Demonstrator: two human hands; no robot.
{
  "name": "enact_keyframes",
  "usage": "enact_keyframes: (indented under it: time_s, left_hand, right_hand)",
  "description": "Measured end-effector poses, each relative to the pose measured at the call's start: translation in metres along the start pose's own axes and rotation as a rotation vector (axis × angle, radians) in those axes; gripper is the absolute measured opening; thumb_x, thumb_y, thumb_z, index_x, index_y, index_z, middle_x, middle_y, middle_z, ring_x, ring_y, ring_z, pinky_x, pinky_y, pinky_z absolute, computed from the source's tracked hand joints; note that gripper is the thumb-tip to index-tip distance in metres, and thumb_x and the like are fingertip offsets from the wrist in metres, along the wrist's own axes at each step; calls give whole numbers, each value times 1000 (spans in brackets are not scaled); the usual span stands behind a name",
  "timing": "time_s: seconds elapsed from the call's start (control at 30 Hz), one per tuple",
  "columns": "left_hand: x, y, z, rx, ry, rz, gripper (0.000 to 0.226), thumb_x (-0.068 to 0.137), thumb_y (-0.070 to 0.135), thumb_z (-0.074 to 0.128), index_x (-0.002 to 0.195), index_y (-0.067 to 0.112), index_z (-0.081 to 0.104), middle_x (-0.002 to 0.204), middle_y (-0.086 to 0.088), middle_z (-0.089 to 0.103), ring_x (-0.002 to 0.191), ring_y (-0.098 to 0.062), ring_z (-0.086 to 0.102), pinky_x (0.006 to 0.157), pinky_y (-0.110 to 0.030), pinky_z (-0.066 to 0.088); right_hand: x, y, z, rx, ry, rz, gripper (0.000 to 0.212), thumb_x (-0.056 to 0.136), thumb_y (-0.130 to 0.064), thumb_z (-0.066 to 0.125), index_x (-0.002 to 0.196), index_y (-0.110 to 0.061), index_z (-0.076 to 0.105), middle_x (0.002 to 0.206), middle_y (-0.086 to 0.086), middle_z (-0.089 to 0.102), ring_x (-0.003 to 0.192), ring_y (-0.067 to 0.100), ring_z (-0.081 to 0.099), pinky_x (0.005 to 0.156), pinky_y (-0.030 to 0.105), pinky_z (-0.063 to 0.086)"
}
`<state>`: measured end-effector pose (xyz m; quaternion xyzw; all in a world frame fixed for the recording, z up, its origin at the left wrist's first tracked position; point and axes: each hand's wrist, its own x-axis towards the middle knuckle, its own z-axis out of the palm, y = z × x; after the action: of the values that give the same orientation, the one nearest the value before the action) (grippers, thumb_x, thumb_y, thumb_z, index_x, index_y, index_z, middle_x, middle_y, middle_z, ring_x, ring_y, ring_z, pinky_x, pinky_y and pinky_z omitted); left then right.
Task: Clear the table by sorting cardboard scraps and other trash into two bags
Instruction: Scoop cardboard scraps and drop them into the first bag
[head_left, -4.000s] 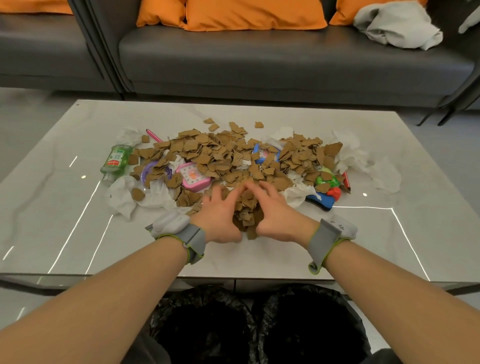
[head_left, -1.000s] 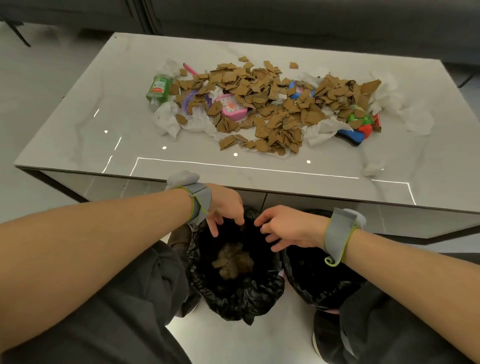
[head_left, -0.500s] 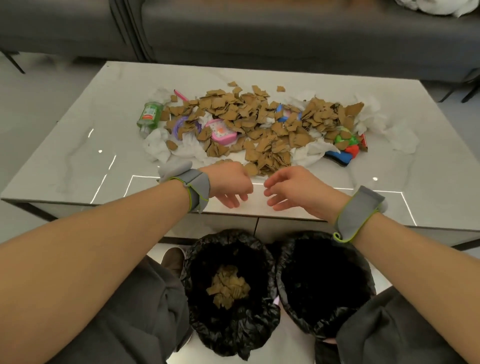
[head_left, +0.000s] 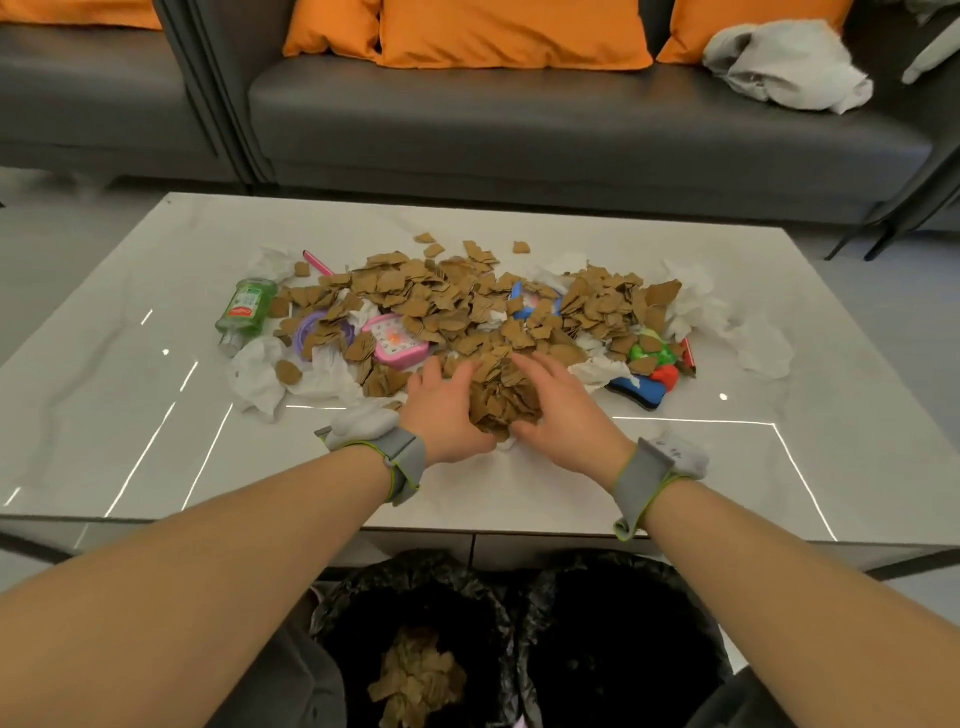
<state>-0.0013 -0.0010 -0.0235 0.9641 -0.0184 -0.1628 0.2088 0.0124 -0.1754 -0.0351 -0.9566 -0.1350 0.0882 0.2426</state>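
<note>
— Count?
— Two black bags below the tabletop (head_left: 156, 415) edge: left bag (head_left: 353, 597) with some scraps inside, right bag (head_left: 571, 577) dark. Two hands.
— Cardboard scraps (head_left: 441, 296)?
— Brown, torn, ragged, heaped mid-tabletop. Left hand (head_left: 447, 410) and right hand (head_left: 566, 410) cupped round the nearest heap.

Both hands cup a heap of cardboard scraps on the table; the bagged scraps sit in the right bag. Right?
No. Head view: the bagged scraps sit in the left bag, not the right bag. The left hand and right hand do cup the heap on the table.
</note>
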Motion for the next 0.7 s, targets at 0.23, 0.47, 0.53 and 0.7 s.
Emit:
enact_keyframes:
  time_s: [0.23, 0.47, 0.53, 0.7]
  left_hand:
    - [19, 2, 6, 37, -3, 51, 99, 76, 50, 73, 154, 43, 12, 160, -7, 11, 142, -42, 15, 113, -46, 27]
    - [29, 0, 11, 111, 5, 105, 87, 77, 52, 68, 150, 44, 21, 146, -3, 30, 131, -37, 30, 103, -44, 39]
    - [32, 2, 12, 132, 31, 115, 79, 77, 51, 67, 146, 43, 28, 140, -4, 35, 125, -37, 37, 99, -43, 43]
    - [36, 3, 12, 157, 98, 150, 54, 79, 42, 64, 127, 34, 42, 121, -4, 42, 107, -33, 51, 80, -41, 52]
  right_hand:
    - [7, 6, 8, -116, -9, -63, 54, 85, -25, 66, 137, -22, 50, 133, 4, 54, 121, 28, 40, 103, 33, 34]
    - [4, 11, 6, -88, 11, -100, 31, 86, -17, 64, 116, -18, 62, 116, 5, 57, 109, 26, 46, 92, 33, 41]
    - [5, 11, 3, -70, 9, -95, 29, 84, -11, 63, 113, -15, 65, 113, 7, 57, 109, 26, 49, 91, 33, 43]
    - [7, 11, 0, -24, 33, -44, 33, 83, -8, 66, 114, -15, 61, 114, 5, 51, 106, 23, 53, 89, 34, 48]
